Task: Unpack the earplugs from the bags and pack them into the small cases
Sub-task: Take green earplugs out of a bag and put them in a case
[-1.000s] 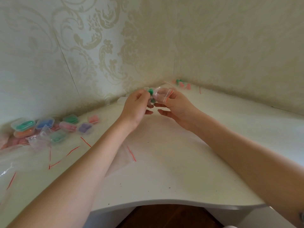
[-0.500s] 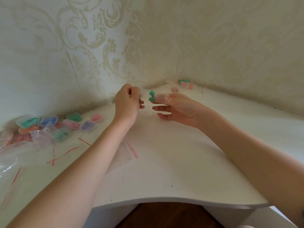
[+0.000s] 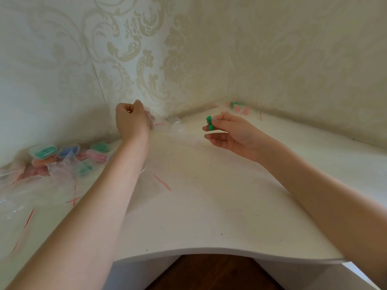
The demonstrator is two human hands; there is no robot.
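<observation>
My right hand point(image 3: 231, 132) pinches two green earplugs point(image 3: 209, 123) between thumb and fingers, held above the white desk point(image 3: 199, 216). My left hand point(image 3: 130, 120) is curled near the wall and grips a small clear bag point(image 3: 151, 118) with a red zip strip. A clear small case point(image 3: 174, 121) lies between the hands near the corner. Several small cases point(image 3: 69, 152) filled with green, blue, pink and orange earplugs sit in a cluster at the far left.
Empty clear bags with red strips point(image 3: 31, 195) are scattered over the left side of the desk. More bagged pink and green earplugs point(image 3: 237, 106) lie in the far corner. Patterned walls close the desk on two sides; its curved front edge is near me.
The hands have drawn apart. My left hand pulled the emptied bag away to the left, and my right hand kept the two green earplugs and moved slightly right.
</observation>
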